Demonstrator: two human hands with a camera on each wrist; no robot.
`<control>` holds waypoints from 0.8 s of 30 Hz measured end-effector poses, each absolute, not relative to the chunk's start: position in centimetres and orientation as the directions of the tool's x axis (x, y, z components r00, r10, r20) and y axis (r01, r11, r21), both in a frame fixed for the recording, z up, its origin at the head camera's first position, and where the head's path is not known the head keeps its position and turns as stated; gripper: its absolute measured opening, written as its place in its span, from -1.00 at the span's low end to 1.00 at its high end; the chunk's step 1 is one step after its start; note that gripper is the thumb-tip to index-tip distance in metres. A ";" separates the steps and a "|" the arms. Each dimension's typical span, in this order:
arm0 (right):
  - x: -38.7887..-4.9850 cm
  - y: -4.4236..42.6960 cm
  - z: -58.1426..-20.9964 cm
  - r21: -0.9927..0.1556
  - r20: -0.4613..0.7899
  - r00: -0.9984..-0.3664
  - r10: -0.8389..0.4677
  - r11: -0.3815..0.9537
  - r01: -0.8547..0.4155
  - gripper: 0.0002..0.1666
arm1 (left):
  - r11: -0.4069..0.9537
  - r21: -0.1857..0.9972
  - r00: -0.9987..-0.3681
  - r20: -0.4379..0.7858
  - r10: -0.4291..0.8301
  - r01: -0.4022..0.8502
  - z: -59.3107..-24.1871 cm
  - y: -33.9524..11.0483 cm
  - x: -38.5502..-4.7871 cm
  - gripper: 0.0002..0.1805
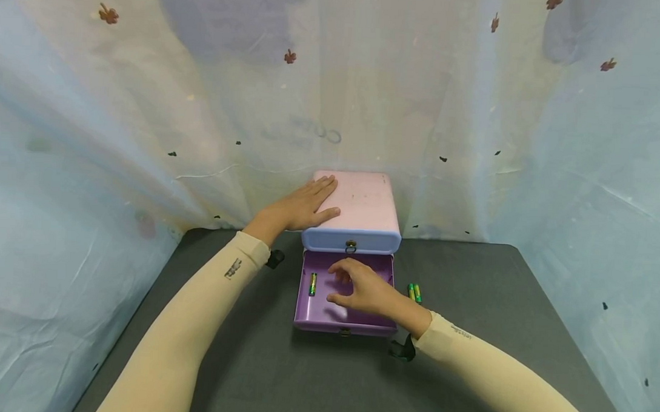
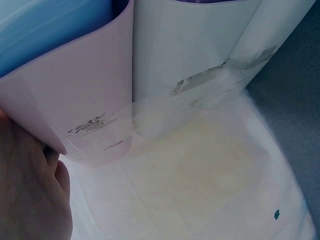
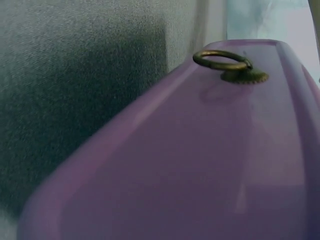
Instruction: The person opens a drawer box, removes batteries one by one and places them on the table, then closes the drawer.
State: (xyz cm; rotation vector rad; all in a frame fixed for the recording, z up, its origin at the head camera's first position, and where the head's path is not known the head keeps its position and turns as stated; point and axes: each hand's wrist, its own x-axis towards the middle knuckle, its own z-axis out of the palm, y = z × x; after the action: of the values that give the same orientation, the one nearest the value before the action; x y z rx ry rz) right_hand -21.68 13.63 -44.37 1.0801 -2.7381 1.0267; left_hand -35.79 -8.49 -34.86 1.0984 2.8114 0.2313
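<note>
In the head view, the left hand lies spread on the pink top of the box, thumb apart, probably to steady it while the lower part stands open. The upper blue drawer is closed. The purple drawer is out toward the near side, which bares its floor. One battery lies at the drawer's left, lengthwise near to far. The right hand hangs over the drawer, fingers curved and thumb apart, with no object visible in the gap. Two more batteries lie side by side on the table, just right of the drawer, seemingly within easy reach of that hand.

In the left wrist view, part of the left hand is against the pink shell. What looks like clear tape crosses to the white shell, perhaps binding the two.

In the right wrist view, the purple drawer's front fills the near part, its brass pull outward, as a handle should sit. No fingers show there.
</note>
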 end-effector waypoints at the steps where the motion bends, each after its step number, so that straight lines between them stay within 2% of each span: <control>1: -21.7 13.4 -44.4 -0.563 0.245 -0.762 -0.600 0.551 -0.616 -0.40 | 0.726 0.182 -0.731 -0.050 0.681 0.664 -34.9 -8.5 -35.8 -0.04; 10: -22.0 11.8 -44.0 -0.585 0.161 -0.810 -0.564 0.607 -0.538 -0.40 | 0.724 0.188 -0.731 -0.044 0.681 0.664 -34.9 -8.5 -35.7 -0.05; 24: -23.0 9.8 -44.9 -0.565 0.106 -0.827 -0.552 0.652 -0.507 -0.39 | 0.712 0.194 -0.720 -0.036 0.693 0.675 -35.0 -8.6 -35.8 -0.05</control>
State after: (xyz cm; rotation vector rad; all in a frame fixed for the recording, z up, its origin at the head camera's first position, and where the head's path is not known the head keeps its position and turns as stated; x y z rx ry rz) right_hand -22.97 9.76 -44.88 0.9380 -2.9225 0.9620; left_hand -35.84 -8.62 -35.05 1.1252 2.8076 0.2554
